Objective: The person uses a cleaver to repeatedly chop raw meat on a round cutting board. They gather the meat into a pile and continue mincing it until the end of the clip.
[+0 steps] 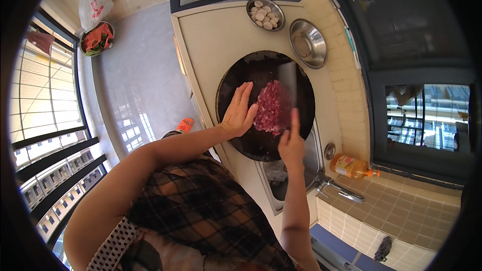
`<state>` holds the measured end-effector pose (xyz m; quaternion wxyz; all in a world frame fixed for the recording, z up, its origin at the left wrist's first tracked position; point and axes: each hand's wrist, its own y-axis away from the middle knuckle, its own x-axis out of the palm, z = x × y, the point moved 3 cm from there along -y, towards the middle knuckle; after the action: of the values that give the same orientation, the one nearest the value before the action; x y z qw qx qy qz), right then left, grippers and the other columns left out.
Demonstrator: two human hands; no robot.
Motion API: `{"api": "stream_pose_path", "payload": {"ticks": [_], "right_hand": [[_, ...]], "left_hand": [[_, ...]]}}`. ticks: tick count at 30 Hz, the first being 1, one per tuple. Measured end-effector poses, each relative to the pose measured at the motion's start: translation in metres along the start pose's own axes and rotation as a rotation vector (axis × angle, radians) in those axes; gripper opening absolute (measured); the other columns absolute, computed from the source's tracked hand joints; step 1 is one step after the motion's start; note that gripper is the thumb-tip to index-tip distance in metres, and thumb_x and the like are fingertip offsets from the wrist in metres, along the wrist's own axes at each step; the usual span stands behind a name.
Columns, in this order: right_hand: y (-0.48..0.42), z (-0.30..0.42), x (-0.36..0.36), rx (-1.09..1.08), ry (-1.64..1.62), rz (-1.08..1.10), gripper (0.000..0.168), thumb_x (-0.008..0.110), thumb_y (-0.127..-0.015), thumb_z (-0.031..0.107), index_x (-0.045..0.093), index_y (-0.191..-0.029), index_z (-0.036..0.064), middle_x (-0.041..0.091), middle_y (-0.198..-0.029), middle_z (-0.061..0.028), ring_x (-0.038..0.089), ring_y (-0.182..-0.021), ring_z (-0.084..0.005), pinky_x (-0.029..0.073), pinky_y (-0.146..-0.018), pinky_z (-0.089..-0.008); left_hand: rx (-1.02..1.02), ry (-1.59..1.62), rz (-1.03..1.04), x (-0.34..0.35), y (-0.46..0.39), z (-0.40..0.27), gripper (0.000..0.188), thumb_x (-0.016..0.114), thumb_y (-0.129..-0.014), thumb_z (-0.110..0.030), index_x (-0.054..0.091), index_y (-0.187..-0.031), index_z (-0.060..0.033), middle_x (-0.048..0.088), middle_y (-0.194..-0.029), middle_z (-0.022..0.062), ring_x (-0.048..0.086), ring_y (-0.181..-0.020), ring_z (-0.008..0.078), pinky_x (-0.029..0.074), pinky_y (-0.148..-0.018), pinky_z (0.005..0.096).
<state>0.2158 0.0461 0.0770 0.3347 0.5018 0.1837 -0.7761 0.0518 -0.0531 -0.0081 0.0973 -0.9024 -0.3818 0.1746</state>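
Observation:
Chopped red meat (pixel 269 107) lies in a loose heap in the middle of a round black chopping board (pixel 260 146). My right hand (pixel 292 145) grips a cleaver (pixel 287 79), its blade blurred over the right side of the meat. On the heap's left, my left hand (pixel 240 111) rests flat on the board with fingers extended; its thumb comes close to the meat's edge. The cleaver's handle is mostly covered by my fingers, and blur keeps me from telling whether the blade touches the meat.
Beyond the board stand a metal bowl of pale round pieces (pixel 266 15) and another steel bowl (pixel 308 44). The board overhangs a sink (pixel 312 154) with a faucet (pixel 339 188). An orange-capped bottle (pixel 348 166) stands by the wall. A vegetable basin (pixel 97 39) sits far left.

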Motion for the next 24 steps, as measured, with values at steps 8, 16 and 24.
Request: {"api": "stream_pose_path", "payload": {"ticks": [8,16,24], "right_hand": [[-0.008,0.022,-0.034,0.017,-0.083,-0.101,0.069,0.047,-0.090,0.007,0.022,-0.151,0.028,0.060,-0.064,-0.0177,0.061,-0.059,-0.0365,0.047,-0.058,-0.0446],[-0.014,0.013,-0.028,0.065,-0.034,0.030,0.069,0.047,-0.089,0.007,0.023,-0.150,0.030,0.062,-0.067,-0.0208,0.062,-0.064,-0.0418,0.046,-0.062,-0.0513],[-0.011,-0.010,-0.017,0.025,0.027,0.068,0.071,0.049,-0.089,0.007,0.021,-0.151,0.030,0.060,-0.065,-0.0206,0.060,-0.061,-0.0411,0.046,-0.060,-0.0493]], "left_hand": [[0.013,-0.043,-0.010,-0.001,0.001,0.001,0.059,0.047,-0.095,-0.024,0.027,-0.143,0.0049,0.033,-0.140,0.0293,0.034,-0.131,0.0446,0.024,-0.113,0.0472],[0.016,-0.035,0.016,0.001,0.002,0.000,0.059,0.047,-0.095,-0.024,0.027,-0.143,0.0052,0.034,-0.140,0.0294,0.033,-0.132,0.0451,0.023,-0.113,0.0480],[0.043,-0.035,0.013,0.004,-0.002,0.001,0.059,0.048,-0.095,-0.023,0.028,-0.142,0.0053,0.034,-0.140,0.0284,0.033,-0.132,0.0441,0.023,-0.113,0.0479]]}}
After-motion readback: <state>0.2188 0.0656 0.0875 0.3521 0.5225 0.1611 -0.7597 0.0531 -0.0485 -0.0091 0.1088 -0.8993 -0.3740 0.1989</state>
